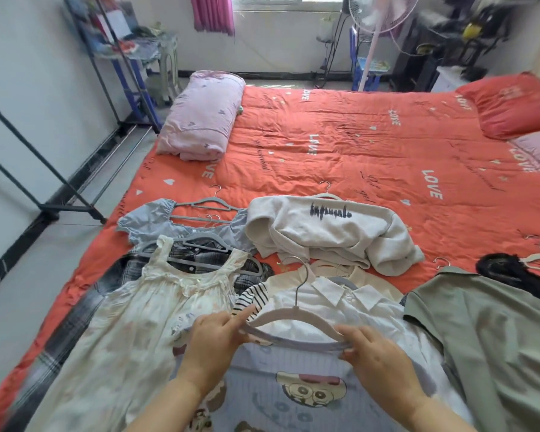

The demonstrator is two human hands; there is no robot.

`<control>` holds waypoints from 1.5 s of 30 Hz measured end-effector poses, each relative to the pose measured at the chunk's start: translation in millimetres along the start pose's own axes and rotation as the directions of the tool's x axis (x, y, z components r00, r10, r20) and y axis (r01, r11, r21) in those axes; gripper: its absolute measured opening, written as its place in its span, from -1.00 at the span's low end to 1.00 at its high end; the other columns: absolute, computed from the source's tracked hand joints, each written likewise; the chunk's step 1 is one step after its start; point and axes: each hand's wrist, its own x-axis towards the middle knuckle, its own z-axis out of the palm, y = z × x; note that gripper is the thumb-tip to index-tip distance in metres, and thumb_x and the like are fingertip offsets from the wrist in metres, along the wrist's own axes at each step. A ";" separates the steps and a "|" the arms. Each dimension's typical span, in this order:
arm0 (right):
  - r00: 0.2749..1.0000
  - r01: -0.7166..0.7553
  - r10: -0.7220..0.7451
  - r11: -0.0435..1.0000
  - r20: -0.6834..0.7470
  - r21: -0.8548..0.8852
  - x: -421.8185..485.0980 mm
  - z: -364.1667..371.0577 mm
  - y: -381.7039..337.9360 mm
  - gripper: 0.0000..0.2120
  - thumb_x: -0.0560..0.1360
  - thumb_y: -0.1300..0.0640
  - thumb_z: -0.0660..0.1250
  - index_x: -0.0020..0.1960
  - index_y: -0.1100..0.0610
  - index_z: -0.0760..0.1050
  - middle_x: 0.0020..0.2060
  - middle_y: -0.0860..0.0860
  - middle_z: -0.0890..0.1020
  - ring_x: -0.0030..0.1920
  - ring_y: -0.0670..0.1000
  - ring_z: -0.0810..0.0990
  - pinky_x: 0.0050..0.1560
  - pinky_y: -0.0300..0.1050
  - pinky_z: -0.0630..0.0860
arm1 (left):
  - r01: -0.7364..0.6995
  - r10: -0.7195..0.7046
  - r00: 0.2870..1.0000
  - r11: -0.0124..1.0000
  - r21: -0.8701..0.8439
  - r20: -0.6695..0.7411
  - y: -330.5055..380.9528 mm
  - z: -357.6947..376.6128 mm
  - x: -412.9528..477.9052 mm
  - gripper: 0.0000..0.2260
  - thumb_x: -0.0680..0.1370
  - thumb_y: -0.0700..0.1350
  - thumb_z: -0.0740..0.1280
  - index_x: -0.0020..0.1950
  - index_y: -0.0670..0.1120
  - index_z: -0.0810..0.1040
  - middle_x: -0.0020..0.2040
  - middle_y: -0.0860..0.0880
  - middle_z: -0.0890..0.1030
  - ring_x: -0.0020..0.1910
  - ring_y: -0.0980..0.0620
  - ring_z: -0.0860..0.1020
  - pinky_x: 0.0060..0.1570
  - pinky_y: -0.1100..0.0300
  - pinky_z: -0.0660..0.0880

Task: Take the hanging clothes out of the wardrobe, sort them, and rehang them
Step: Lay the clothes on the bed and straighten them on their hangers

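Sorting seems in hand: at the bed's [325, 135] near edge, left hand [219, 335] and right hand [376, 358] each pinch the cartoon T-shirt's [293, 369] neckline over its hanger [272, 319] -- next, probably lay it on 1 pile.

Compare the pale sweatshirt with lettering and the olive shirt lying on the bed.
The sweatshirt is off-white with dark lettering across it; the olive shirt is plain green. The sweatshirt is bunched up, with its sleeves folded in; the olive shirt lies spread flatter, with its collar showing. The sweatshirt sits mid-bed and farther away; the olive shirt is nearer, at the right. Both lie on the orange bedspread.
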 end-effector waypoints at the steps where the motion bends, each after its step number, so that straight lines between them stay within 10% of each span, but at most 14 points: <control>1: 1.000 0.004 -0.004 1.000 -0.010 0.011 0.0 -2.5 -12.4 -0.25 0.01 0.23 0.67 0.08 -0.07 0.39 -0.31 -0.13 0.60 -0.51 -0.08 0.51 -0.59 -0.24 0.39 | -0.012 0.012 1.000 1.000 -0.016 -0.019 -4.0 -9.7 -6.6 -0.34 0.28 -0.12 0.56 0.30 0.14 0.38 -0.39 0.11 0.50 -0.43 0.16 0.38 -0.34 0.24 0.30; 18: 0.979 0.130 -0.137 0.990 -0.149 -0.058 3.9 -55.7 -310.1 -0.58 0.35 0.08 0.50 0.15 -0.04 0.43 -0.17 -0.06 0.64 -0.38 0.00 0.61 -0.50 -0.16 0.48 | -0.018 -0.004 0.944 0.998 -0.065 -0.330 -87.1 -258.1 -181.4 -0.60 0.47 0.10 0.16 0.24 0.05 0.55 -0.33 0.04 0.55 -0.36 0.02 0.52 -0.33 0.08 0.48; 26: 0.986 0.101 -0.095 0.994 -0.139 0.032 27.3 -89.5 -391.0 -0.64 0.39 0.08 0.46 0.17 0.05 0.55 -0.05 -0.02 0.64 -0.18 0.07 0.63 -0.23 -0.07 0.51 | 0.056 -0.080 0.937 0.995 -0.081 -0.339 -97.8 -353.2 -205.0 -0.65 0.45 -0.13 0.41 0.23 -0.02 0.56 -0.17 -0.03 0.62 -0.22 -0.02 0.56 -0.13 0.09 0.48; 33: 0.991 0.071 -0.054 0.988 -0.123 0.134 79.7 -94.3 -381.9 -0.65 0.42 0.09 0.44 0.18 0.09 0.53 -0.12 -0.15 0.48 -0.16 -0.06 0.47 -0.13 -0.15 0.41 | 0.067 -0.064 0.940 0.998 -0.001 -0.334 -102.3 -384.6 -154.4 -0.67 0.48 -0.16 0.40 0.24 0.00 0.56 -0.08 -0.08 0.62 -0.11 -0.08 0.56 -0.01 0.03 0.48; 45: 0.966 -0.193 0.141 0.950 0.216 0.245 165.2 45.8 -223.3 -0.73 0.46 0.13 0.40 0.16 0.05 0.52 -0.08 -0.12 0.45 0.02 -0.02 0.53 -0.08 -0.35 0.33 | 0.293 -0.286 0.953 0.954 0.061 -0.097 -181.0 -209.7 -9.9 -0.72 0.49 -0.04 0.38 0.20 0.10 0.58 -0.18 0.05 0.55 -0.04 -0.04 0.55 -0.10 0.12 0.31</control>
